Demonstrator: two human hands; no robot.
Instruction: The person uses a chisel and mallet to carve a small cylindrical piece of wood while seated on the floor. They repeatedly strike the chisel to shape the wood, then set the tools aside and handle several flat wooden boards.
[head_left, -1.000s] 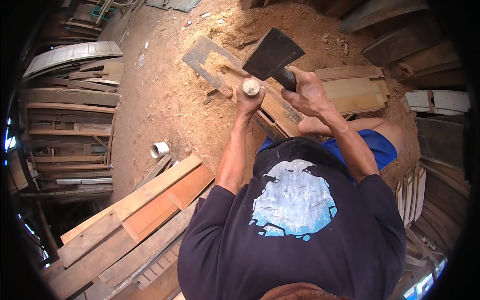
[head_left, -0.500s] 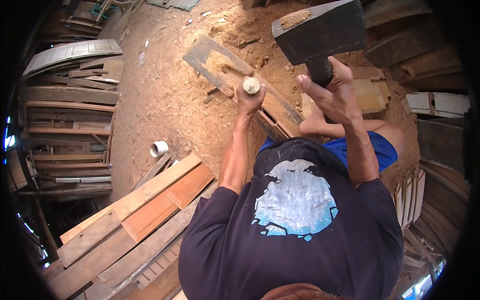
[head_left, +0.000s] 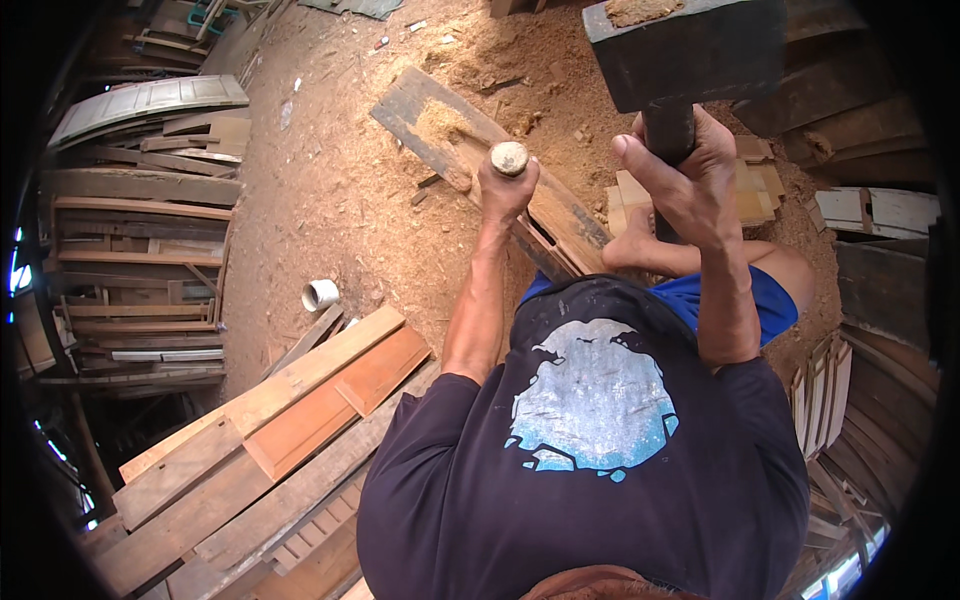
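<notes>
Evidently the work in hand is a striking step on the plank [head_left: 565,218], and by my reading this is the top of a stroke. The left hand [head_left: 505,195] holds a round-topped tool handle [head_left: 509,158] upright over the middle of the plank — perhaps a chisel's, though whatever is below the hand is hidden. Its fingers are wrapped firmly round the handle, leaving the butt bare.

The right hand [head_left: 690,185] grips a dark, block-headed mallet [head_left: 690,55] by its haft, high above the plank's right edge and well apart from the butt. The thumb stands off the haft; the other fingers curl behind it, mostly out of sight. A next blow would call for a steady upright handle and the mallet's face brought squarely onto the butt, clear of the left thumb.

The plank lies aslant on the sawdust-strewn floor [head_left: 330,190], its near end toward the lap, with a dark slot [head_left: 541,232] open just beside the left hand.

Compared with a second ago, the mallet has risen from just beside the left hand toward the upper right — the left hand and the plank keep practically the same places.
</notes>
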